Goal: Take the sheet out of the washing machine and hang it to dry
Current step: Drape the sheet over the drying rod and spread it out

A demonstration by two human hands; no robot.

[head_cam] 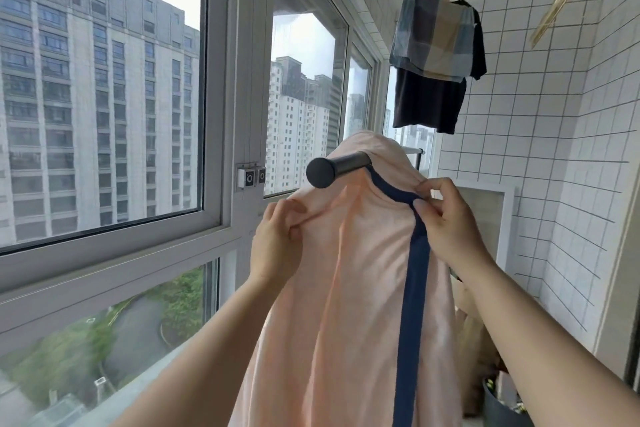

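- Right hand (446,218): thumb and forefinger pinch the dark blue border band (414,274) of the sheet (332,305) at the point where the band bends just below the rail (341,166); the remaining fingers are curled behind the pinch.
- Left hand (277,236): fingers curl round a gathered fold of the peach cloth at the sheet's left shoulder, thumb on the near face. Grip appears firm.
- Sheet location: draped over the near end of the dark metal rail, hanging down toward the camera between the two forearms. No washing machine is in view.
- Step in hand, as judged: spreading and squaring the sheet on the rail.
- Recommended practice: draw the two gripped points apart and level so the bunched cloth under the rail end flattens; keep the blue band running straight down; ease cloth further along the rail away from its capped end, since it sits close to that end and could slip off.
- Pose: both forearms rise from the lower corners and converge on the sheet; wrists roughly level, the right slightly higher.
- Surroundings: window frame (221,149) to the left, tiled wall (554,149) to the right, other garments (433,62) hanging well beyond.
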